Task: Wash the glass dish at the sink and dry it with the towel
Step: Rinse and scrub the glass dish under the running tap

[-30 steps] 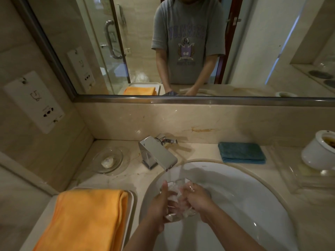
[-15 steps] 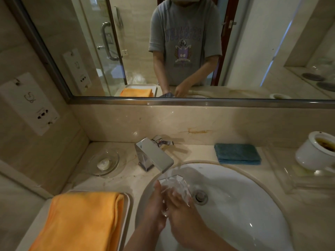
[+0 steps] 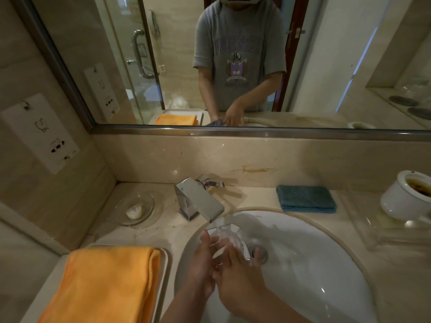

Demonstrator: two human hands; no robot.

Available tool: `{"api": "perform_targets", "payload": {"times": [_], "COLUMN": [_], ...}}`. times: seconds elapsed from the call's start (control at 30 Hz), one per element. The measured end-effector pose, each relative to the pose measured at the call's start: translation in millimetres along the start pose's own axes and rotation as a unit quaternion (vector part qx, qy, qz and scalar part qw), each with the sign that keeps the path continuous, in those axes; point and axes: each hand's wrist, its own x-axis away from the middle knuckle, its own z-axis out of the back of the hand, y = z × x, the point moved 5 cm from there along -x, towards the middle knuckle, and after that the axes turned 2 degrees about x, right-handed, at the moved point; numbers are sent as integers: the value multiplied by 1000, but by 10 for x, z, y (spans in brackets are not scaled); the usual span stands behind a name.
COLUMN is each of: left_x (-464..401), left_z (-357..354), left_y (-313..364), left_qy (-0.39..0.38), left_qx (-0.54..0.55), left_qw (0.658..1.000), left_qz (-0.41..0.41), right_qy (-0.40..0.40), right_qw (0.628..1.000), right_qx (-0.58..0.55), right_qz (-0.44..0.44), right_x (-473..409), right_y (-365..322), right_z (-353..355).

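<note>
Both hands over the white oval ceramic sink basin, under the spout of the square chrome faucet. Water is running from the spout onto the clear faceted glass dish.

Left hand: holds the dish from its left side, thumb up along the near rim, fingers curled around the glass behind it.

Right hand: laid against the dish from the near right side, fingers fairly straight and pressed on the glass; whether the thumb wraps the rim cannot be told through the blur and water.

Dish position: between the two hands, just above the basin, directly below the spout, with the metal drain just right of the right hand's fingertips.

Left of the left hand: folded orange towel lying in a white rectangular tray on the beige marble table. Beyond the towel, ahead and left of the hands, a round clear glass soap dish with a small white soap in it.

Ahead and right of the right hand: folded teal cloth on the table near the wall. Far right: white ceramic cup with brown stains inside, standing on a clear tray.
</note>
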Motion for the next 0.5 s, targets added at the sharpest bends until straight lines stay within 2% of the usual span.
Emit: {"api": "perform_targets", "payload": {"times": [0.1,0.23,0.43,0.5], "left_x": [-4,27,-8,-35], "left_z": [21,21,-22,-26], "left_y": [-40,-86,-7,-8], "left_qy": [-5,-40,-18,-9], "left_qx": [19,36,-3,4], "left_qw": [1000,998,1000,1000], "left_qz": [1,21,-11,-13], "right_qy": [-50,28,83,180], "right_qw": [996,989,997,984], "right_qx": [-48,-109,1,-5], "right_qz": [50,99,-5,-3], "right_x": [108,-58,-180,-89], "right_y": [-141,-5,164,62], "right_z": [12,56,-6,67]}}
